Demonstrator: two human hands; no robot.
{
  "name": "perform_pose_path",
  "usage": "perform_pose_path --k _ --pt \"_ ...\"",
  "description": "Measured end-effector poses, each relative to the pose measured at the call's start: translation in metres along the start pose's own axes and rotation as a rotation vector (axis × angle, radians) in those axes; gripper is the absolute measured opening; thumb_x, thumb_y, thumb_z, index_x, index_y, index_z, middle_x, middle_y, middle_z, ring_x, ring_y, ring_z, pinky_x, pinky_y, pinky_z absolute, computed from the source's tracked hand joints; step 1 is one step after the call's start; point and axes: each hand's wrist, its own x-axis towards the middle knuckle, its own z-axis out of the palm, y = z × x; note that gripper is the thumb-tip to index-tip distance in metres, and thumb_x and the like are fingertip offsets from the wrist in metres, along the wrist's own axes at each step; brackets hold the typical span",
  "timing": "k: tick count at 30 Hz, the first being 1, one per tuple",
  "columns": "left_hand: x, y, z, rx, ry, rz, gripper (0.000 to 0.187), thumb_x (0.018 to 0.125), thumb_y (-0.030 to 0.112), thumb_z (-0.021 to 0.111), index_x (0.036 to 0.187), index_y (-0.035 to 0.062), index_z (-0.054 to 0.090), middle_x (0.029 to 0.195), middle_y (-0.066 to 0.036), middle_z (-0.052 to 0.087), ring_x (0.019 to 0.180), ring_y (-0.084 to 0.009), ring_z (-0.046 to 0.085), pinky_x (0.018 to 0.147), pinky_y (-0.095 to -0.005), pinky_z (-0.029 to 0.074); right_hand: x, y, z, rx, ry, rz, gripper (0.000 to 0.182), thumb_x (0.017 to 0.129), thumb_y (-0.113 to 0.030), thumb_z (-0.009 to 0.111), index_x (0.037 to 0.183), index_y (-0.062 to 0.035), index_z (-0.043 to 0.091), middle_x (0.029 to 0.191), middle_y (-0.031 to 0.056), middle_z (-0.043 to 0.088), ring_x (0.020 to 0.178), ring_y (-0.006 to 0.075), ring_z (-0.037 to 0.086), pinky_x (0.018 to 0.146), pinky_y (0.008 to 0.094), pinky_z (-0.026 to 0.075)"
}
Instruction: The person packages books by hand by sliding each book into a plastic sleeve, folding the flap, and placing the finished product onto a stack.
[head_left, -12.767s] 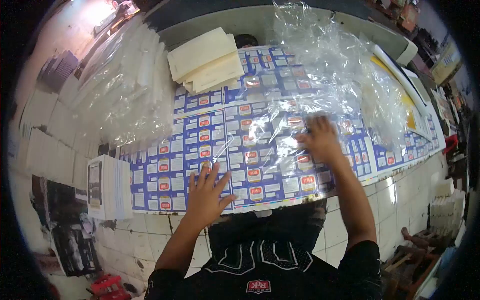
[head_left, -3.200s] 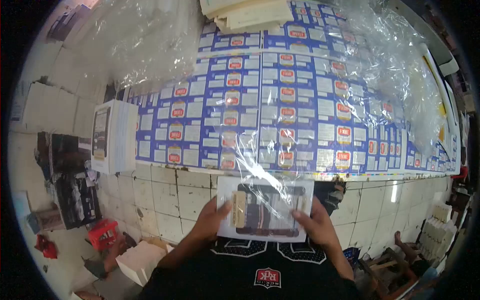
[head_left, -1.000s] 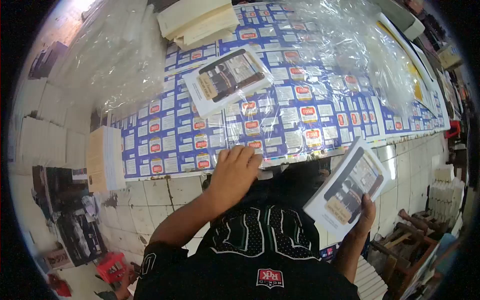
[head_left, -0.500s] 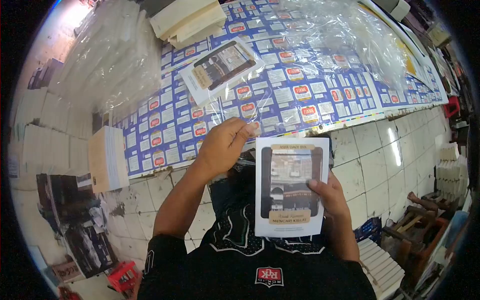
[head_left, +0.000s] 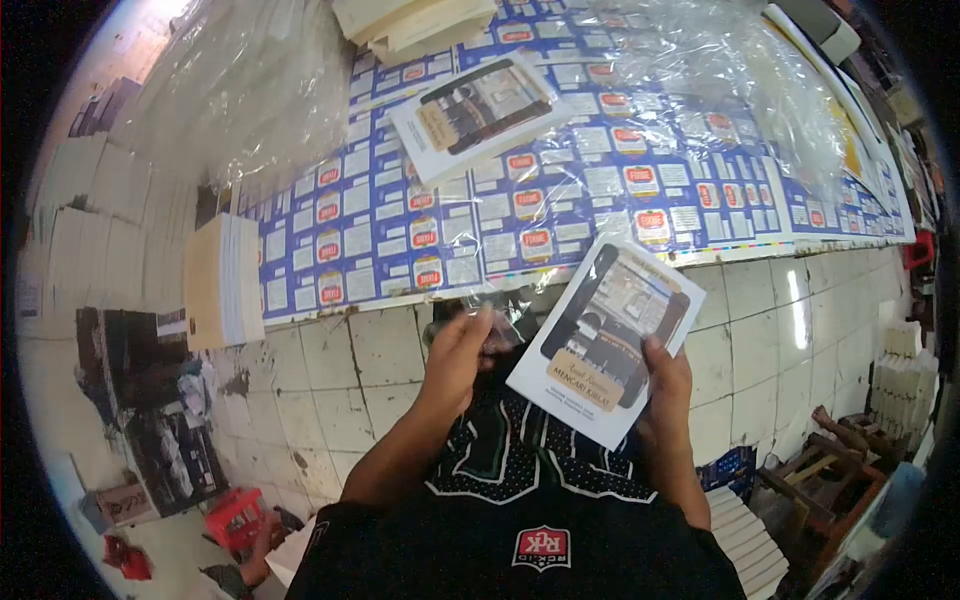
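Held book (head_left: pixel 606 340) and lying book (head_left: pixel 478 112) bound an open gap.

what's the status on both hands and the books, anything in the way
Right hand gripping one book; left hand pinching clear film; second book flat on printed sheets; crumpled plastic farther back, clear of both hands.

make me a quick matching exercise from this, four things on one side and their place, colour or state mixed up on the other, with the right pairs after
Column one
1. nearer book
2. farther book
3. left hand
4. printed sheets

Column two
A. blue and white, with red labels
B. held in the right hand
C. pinching clear plastic film
D. lying cover up, not held

Right pairs: 1-B, 2-D, 3-C, 4-A
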Motion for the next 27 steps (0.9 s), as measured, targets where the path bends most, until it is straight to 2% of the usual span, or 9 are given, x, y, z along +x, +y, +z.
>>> perform_pose_path --k 1,3,5,9,14,17,20,27 --pt "0.003 -0.004 -0.002 0.039 0.009 0.076 0.029 0.098 0.035 0.051 0.097 0.0082 0.061 0.089 -0.002 0.066 0.08 -0.0097 0.059 0.07 -0.0264 0.041 0.0 0.004 0.0 -0.034 0.036 -0.051 0.045 0.093 -0.016 0.055 0.131 0.0028 0.038 0.119 0.0167 0.056 0.107 0.0244 0.057 0.093 0.0361 0.048" --pt "0.004 -0.005 -0.006 0.064 -0.003 0.098 0.027 0.098 0.034 0.052 0.097 0.0089 0.061 0.092 -0.002 0.067 0.082 -0.0099 0.059 0.07 -0.0262 0.041 0.005 0.008 0.001 -0.015 0.038 -0.07 0.045 0.094 -0.016 0.055 0.131 0.0025 0.037 0.121 0.0169 0.054 0.108 0.0247 0.056 0.093 0.0371 0.047" --pt "0.002 -0.011 -0.009 0.105 0.002 0.09 0.028 0.097 0.035 0.054 0.095 0.0098 0.066 0.087 0.0 0.066 0.079 -0.0052 0.055 0.065 -0.0215 0.039 0.005 0.011 0.002 0.055 0.039 -0.109 0.046 0.094 -0.016 0.054 0.132 0.0025 0.036 0.123 0.0174 0.052 0.111 0.0249 0.055 0.095 0.0376 0.046" --pt "-0.003 -0.002 -0.007 0.003 0.003 0.053 0.028 0.097 0.034 0.056 0.095 0.0086 0.065 0.089 0.0 0.066 0.078 -0.0054 0.055 0.065 -0.0214 0.04 0.009 0.016 0.005 0.014 0.034 -0.086 0.047 0.095 -0.016 0.054 0.133 0.0024 0.035 0.126 0.0176 0.051 0.113 0.0254 0.053 0.097 0.038 0.044" --pt "-0.01 0.002 -0.002 0.104 -0.105 0.06 0.032 0.096 0.033 0.058 0.107 0.0035 0.065 0.092 0.0 0.066 0.081 -0.0065 0.056 0.069 -0.0226 0.043 0.01 0.015 0.01 0.03 0.042 -0.074 0.047 0.095 -0.015 0.053 0.135 0.0012 0.034 0.127 0.0164 0.05 0.113 0.0245 0.053 0.097 0.0371 0.044" --pt "-0.005 -0.004 -0.004 0.096 -0.088 0.112 0.034 0.096 0.032 0.057 0.111 0.002 0.065 0.093 -0.001 0.067 0.083 -0.0067 0.057 0.071 -0.0223 0.043 0.009 0.017 0.009 0.024 0.032 -0.066 0.047 0.096 -0.015 0.052 0.136 0.0004 0.033 0.127 0.016 0.05 0.113 0.024 0.053 0.096 0.0369 0.045" --pt "-0.002 -0.006 -0.012 0.114 -0.089 0.059 0.033 0.097 0.03 0.055 0.109 0.0015 0.065 0.095 -0.002 0.068 0.083 -0.0074 0.058 0.071 -0.0223 0.043 0.003 0.007 0.02 0.036 0.061 -0.076 0.047 0.096 -0.015 0.052 0.137 -0.0003 0.033 0.127 0.0158 0.05 0.113 0.0241 0.053 0.096 0.0367 0.045" --pt "-0.005 -0.005 -0.016 0.145 -0.161 0.077 0.03 0.099 0.027 0.053 0.108 0.0009 0.065 0.095 -0.003 0.069 0.084 -0.0087 0.061 0.075 -0.0238 0.045 0.003 0.011 0.01 0.043 0.079 -0.059 0.049 0.096 -0.016 0.052 0.138 -0.001 0.031 0.127 0.0151 0.051 0.114 0.0239 0.053 0.097 0.0361 0.044"
